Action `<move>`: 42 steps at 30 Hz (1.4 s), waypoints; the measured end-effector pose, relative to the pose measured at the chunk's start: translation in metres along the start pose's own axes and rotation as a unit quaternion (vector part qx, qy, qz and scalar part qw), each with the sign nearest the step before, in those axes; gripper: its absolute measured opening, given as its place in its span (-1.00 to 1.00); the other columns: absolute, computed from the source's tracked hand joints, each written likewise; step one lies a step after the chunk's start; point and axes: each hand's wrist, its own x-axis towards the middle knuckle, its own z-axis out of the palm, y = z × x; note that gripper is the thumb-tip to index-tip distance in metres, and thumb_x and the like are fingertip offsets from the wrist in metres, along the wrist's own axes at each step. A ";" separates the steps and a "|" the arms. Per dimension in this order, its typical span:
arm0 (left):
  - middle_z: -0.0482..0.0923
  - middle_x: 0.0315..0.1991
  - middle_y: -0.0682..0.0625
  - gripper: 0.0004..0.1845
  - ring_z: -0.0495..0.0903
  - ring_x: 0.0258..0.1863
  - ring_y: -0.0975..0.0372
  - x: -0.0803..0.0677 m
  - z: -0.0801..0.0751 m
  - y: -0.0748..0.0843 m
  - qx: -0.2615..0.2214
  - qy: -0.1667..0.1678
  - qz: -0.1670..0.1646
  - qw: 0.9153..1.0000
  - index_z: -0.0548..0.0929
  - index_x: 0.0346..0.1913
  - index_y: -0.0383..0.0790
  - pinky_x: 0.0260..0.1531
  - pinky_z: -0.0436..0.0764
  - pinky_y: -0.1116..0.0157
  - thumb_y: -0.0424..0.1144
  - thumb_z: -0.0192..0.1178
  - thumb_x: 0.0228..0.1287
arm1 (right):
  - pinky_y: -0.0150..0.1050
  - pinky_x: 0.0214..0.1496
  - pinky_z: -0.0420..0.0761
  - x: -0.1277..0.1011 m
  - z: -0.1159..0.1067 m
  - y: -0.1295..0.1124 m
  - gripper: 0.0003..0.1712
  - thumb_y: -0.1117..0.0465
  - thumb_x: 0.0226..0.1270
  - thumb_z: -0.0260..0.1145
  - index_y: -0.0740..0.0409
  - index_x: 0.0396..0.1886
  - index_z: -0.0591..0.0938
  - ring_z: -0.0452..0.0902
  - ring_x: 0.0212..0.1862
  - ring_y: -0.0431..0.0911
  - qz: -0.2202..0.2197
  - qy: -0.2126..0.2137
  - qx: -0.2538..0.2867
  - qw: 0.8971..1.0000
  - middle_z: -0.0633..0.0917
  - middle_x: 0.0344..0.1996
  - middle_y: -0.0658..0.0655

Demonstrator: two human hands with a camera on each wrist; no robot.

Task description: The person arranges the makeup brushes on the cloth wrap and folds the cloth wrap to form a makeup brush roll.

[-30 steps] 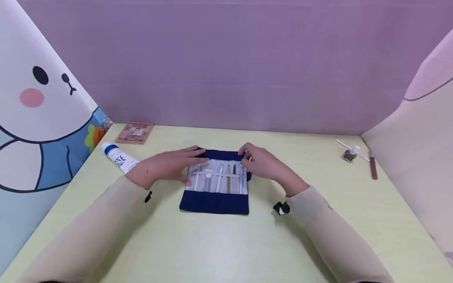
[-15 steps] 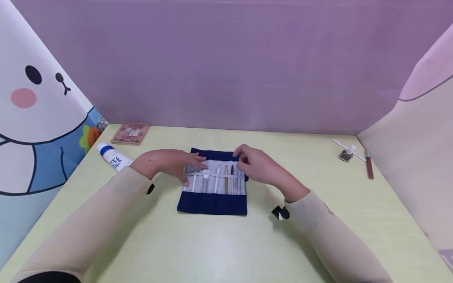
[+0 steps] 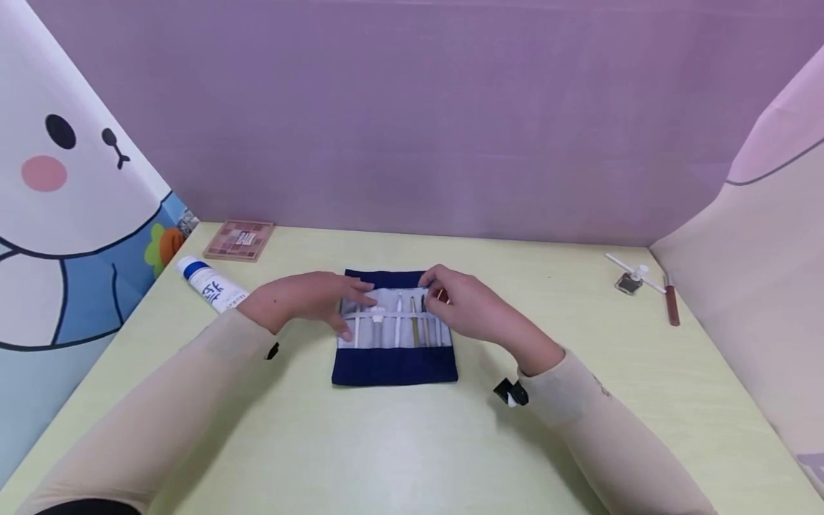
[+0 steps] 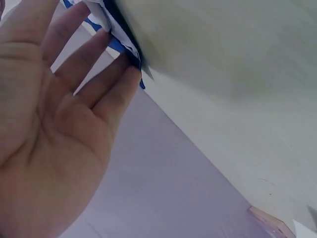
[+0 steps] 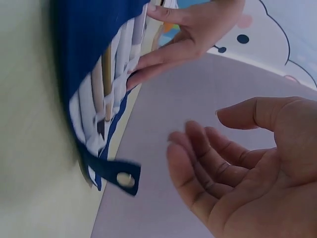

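A navy fabric roll pouch (image 3: 394,366) with a pale grey lining lies unfolded on the table. Several slim tools stand in its slots under a cross band, among them a white pen-like stick (image 3: 398,318) and a gold one (image 3: 415,322). My left hand (image 3: 315,297) reaches over the pouch's left side with fingers spread, fingertips at the lining. Over the upper right corner hovers my right hand (image 3: 473,304); the right wrist view shows its fingers loosely curved and holding nothing. A navy strap (image 5: 106,168) with a metal snap sticks out from the pouch beside it.
A white tube (image 3: 212,285) with a blue band lies left of my left forearm. Behind it is a pink checkered palette (image 3: 239,240). At the far right are a small dark bottle with a white cap (image 3: 629,283), a white stick and a brown pencil-like tool (image 3: 672,304).
My right hand has moved slightly left, from the pouch's right edge to over its upper right corner. The pouch's lower part has shifted a little to the right. The left hand stays on its side.
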 end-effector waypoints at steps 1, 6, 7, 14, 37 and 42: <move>0.27 0.70 -0.08 -0.14 0.32 0.65 -0.13 0.000 0.001 0.000 0.008 0.010 0.005 1.000 0.51 0.56 0.06 0.56 0.45 -0.12 0.12 0.56 0.20 | -0.15 0.00 0.72 -0.001 0.002 -0.001 -0.60 0.16 0.66 0.13 0.18 0.36 0.53 0.68 -0.03 -0.06 -0.005 -0.003 -0.003 1.000 0.75 0.02 0.11; 0.40 0.61 -0.18 -0.15 0.45 0.54 -0.16 -0.003 0.008 0.003 0.041 0.054 0.025 0.997 0.59 0.50 0.00 0.49 0.54 -0.10 0.22 0.55 0.17 | 0.01 0.25 0.73 -0.007 0.015 -0.008 -0.51 0.14 0.65 0.16 0.23 0.44 0.51 0.68 0.22 0.05 -0.026 -0.018 -0.024 0.999 0.73 0.21 0.19; 0.41 0.60 -0.18 -0.14 0.46 0.51 -0.16 -0.004 0.010 0.004 0.042 0.059 0.023 0.997 0.59 0.50 0.01 0.47 0.56 -0.10 0.25 0.54 0.17 | 0.03 0.28 0.72 -0.008 0.019 -0.009 -0.49 0.14 0.65 0.18 0.24 0.46 0.50 0.68 0.24 0.06 -0.029 -0.021 -0.030 0.999 0.72 0.24 0.21; 0.47 0.53 -0.12 -0.11 0.48 0.35 -0.08 -0.006 0.018 0.011 0.056 0.085 0.000 0.995 0.59 0.49 0.10 0.35 0.62 -0.04 0.41 0.47 0.14 | 0.07 0.41 0.66 -0.018 0.043 -0.020 -0.42 0.09 0.61 0.30 0.24 0.48 0.51 0.63 0.34 0.07 -0.046 -0.035 -0.097 0.994 0.67 0.36 0.24; 0.49 0.42 -0.28 -0.08 0.52 0.20 -0.20 -0.008 0.034 0.055 0.077 0.113 -0.103 0.985 0.49 0.56 -0.07 0.18 0.70 -0.08 0.43 0.31 0.31 | -0.05 -0.19 0.76 -0.023 0.088 -0.053 -0.32 -0.31 0.40 0.43 0.20 0.11 0.73 0.60 -0.02 0.03 0.008 -0.026 -0.358 0.933 0.75 -0.05 0.14; 0.48 0.46 -0.25 -0.09 0.55 0.25 -0.15 -0.012 0.035 0.055 0.076 0.100 -0.107 0.986 0.44 0.60 -0.04 0.27 0.68 -0.08 0.42 0.27 0.36 | -0.12 -0.22 0.75 -0.024 0.087 -0.052 -0.38 -0.24 0.40 0.47 0.20 0.09 0.73 0.56 -0.05 0.00 0.008 -0.036 -0.359 0.933 0.73 -0.11 0.11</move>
